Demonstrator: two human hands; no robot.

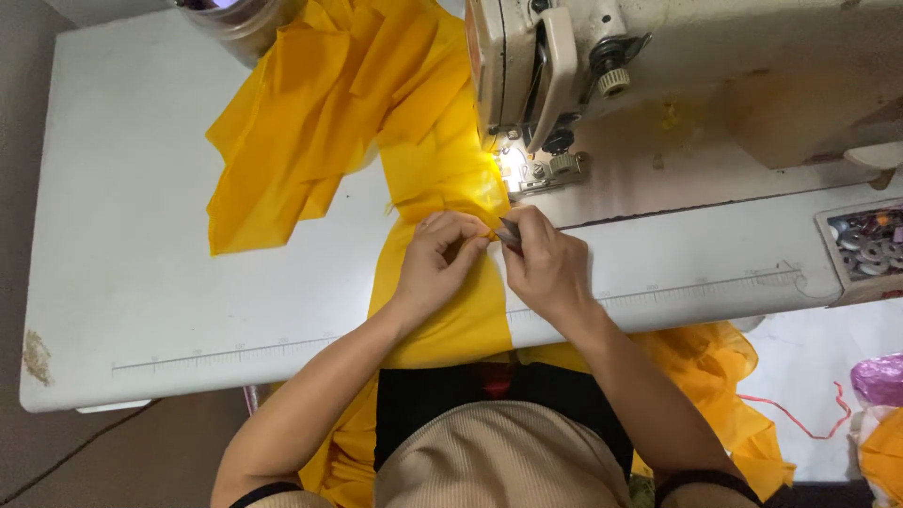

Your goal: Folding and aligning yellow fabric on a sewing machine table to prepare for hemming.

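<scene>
Head view: a person sits at a white sewing table [188, 282] with a long strip of yellow cloth [442, 310] running from the lap, across the table edge, up to the sewing machine [602, 66]. More of the cloth lies bunched and folded at the far left of the machine, beside a metal pot [246, 23] at the top edge.

The left hand [435, 259] rests on the strip just in front of the presser foot [527, 169], fingers curled shut and pinching a small fold of the cloth edge. The right hand [544, 263] meets it from the other side, closed around a small dark tool [508, 235], perhaps a snip or pick; its tip touches the pinched spot. Which tool it is, the picture is too small to tell.

The step in hand looks like fine work at one point of the seam or edge, with the cloth stopped short of the needle and the machine lamp lit over the plate. Judging from this, the next move calls for a steady left pinch that keeps the fold taut, and a short, careful stroke of the tool so that only thread, not cloth, is caught.

A tray of bobbins [870, 249] sits at the right end of the table, well apart from both hands. A pink bundle [879, 376] lies beyond the table at the right.
</scene>
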